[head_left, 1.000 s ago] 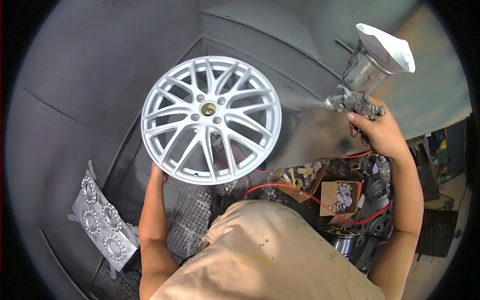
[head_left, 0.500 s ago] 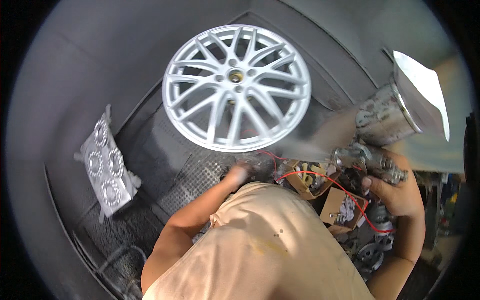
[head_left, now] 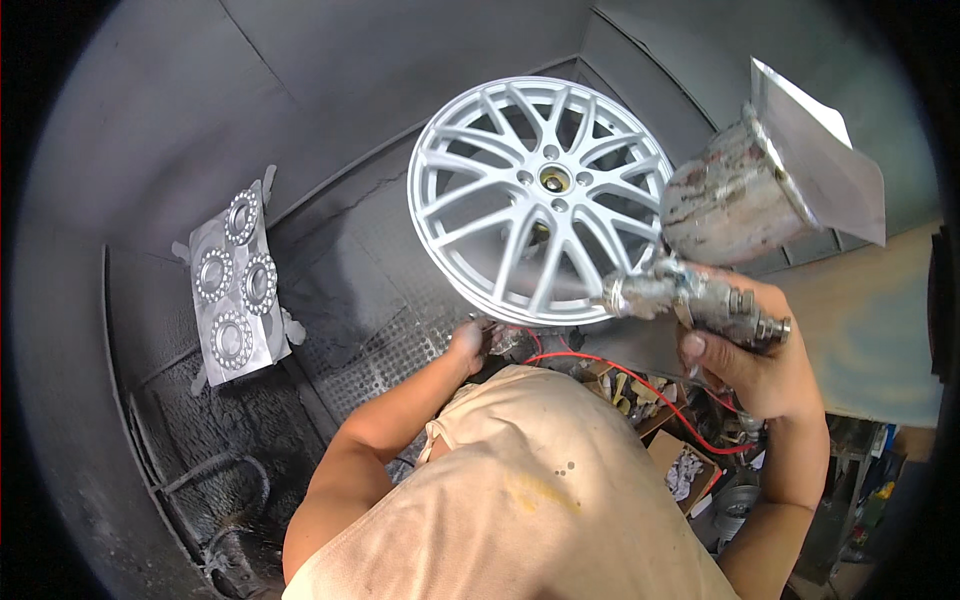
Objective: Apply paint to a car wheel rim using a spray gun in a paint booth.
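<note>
My right hand [head_left: 745, 365] is closed around a paint spray gun [head_left: 690, 300], its nozzle toward the wheel's lower right edge. On top of the gun sits a paint-smeared metal cup [head_left: 725, 190], with a sheet of white paper [head_left: 825, 150] over its mouth. A silver-white multi-spoke alloy wheel [head_left: 515, 215] is held up in front of me, face up, with a yellowish centre bore. Just below its near rim is my left hand [head_left: 470, 348], fingers curled and partly hidden; what they grip cannot be made out.
At left, a silver-coated panel [head_left: 238, 350] carries several round rings with holes. A red hose [head_left: 650, 385] loops past my waist on the right. Behind it are cardboard boxes [head_left: 665, 450] of small parts. Grey booth walls [head_left: 330, 60] surround the wheel.
The view has turned, so the wheel and panel sit elsewhere in the picture. The spray gun now appears nearer the wheel's rim. Spray mist seen earlier at the nozzle no longer shows clearly.
</note>
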{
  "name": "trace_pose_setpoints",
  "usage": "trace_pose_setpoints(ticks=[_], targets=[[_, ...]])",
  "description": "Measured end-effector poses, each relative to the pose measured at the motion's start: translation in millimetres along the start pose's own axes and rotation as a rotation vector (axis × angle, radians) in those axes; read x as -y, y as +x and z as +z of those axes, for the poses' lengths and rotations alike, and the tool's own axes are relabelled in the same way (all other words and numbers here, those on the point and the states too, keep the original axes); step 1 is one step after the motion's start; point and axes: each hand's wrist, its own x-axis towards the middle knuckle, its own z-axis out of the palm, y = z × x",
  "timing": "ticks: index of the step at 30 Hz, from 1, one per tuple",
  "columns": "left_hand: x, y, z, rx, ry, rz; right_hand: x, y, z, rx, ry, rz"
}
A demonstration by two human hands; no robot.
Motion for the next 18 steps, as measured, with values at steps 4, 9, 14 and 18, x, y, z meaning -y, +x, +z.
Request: trace_pose_setpoints(ticks=[4, 9, 14, 18], targets=[[-16, 3, -9, -0.098, -0.099, 0.146, 21, 36, 11, -0.059, -0.110, 0.038], [-28, -14, 7, -0.166, -0.137, 0.138, 21, 74, 3, -0.164, -0.139, -0.104], [-30, -11, 2, -0.079, -0.084, 0.096, 24, 95, -11, -0.259, -0.158, -0.164], [-28, -7, -6, -0.065, -0.094, 0.091, 24, 100, -22, -0.338, -0.226, -0.164]])
